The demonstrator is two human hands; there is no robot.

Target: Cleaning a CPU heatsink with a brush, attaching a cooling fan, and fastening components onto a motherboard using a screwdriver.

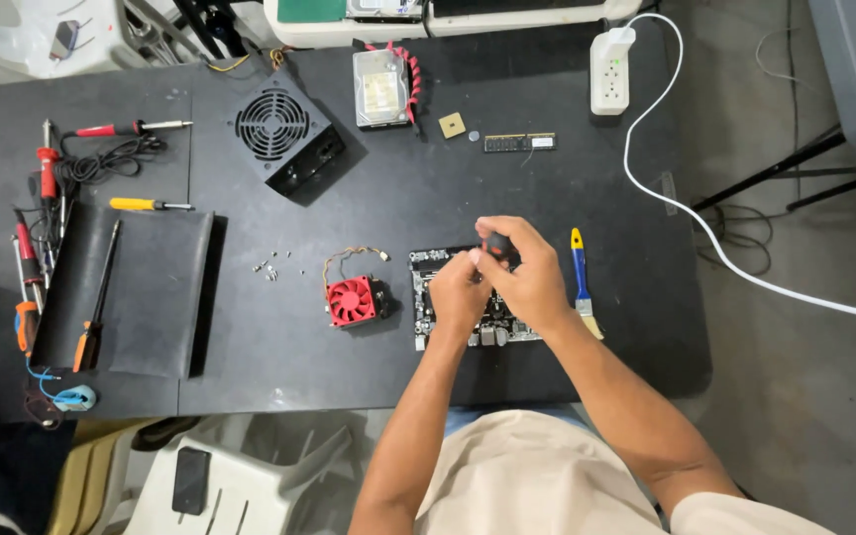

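Observation:
A small black circuit board lies on the dark table in front of me. My right hand is closed around the dark handle of a screwdriver held upright over the board. Fingers of my left hand pinch its shaft just below, over the board's middle. A red cooling fan with a thin wire sits just left of the board. Several loose screws lie further left.
A brush with a yellow and blue handle lies right of the board. At the back are a black power supply, a hard drive, a memory stick and a white power strip. Screwdrivers and a black mat fill the left side.

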